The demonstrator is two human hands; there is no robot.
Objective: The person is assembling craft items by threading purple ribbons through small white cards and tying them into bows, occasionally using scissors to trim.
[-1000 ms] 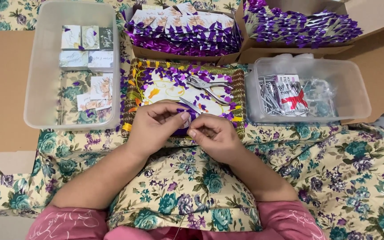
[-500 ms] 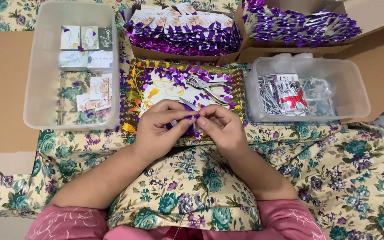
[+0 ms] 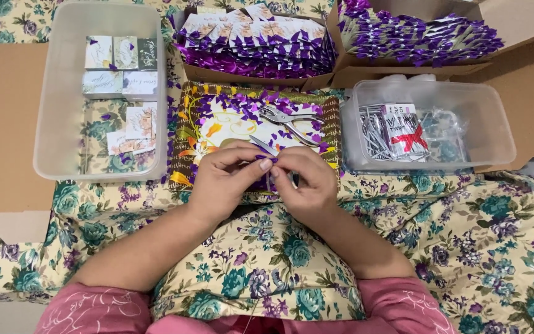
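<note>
Beyond both hands lies the flower-printed tray (image 3: 199, 124), strewn with purple scraps, its pliers (image 3: 288, 117) just past the fingertips. Left of the left hand (image 3: 227, 179) stands a clear tub of small cards (image 3: 63, 93); right of the right hand (image 3: 304, 182), a tub of silvery packets (image 3: 428, 127). Both hands pinch one purple ribbon piece (image 3: 266, 159) between them: light, limp, probably slick, best nipped at its ends.

Access entry: I am seeing both hands, left hand (image 3: 224, 179) and right hand (image 3: 304, 185), hemmed ahead by pliers (image 3: 288, 119) lying on the tray (image 3: 186, 142); plastic tubs are flanking, left tub (image 3: 50, 124), right tub (image 3: 489, 124); floral cloth (image 3: 477, 247) lying open behind.
</note>
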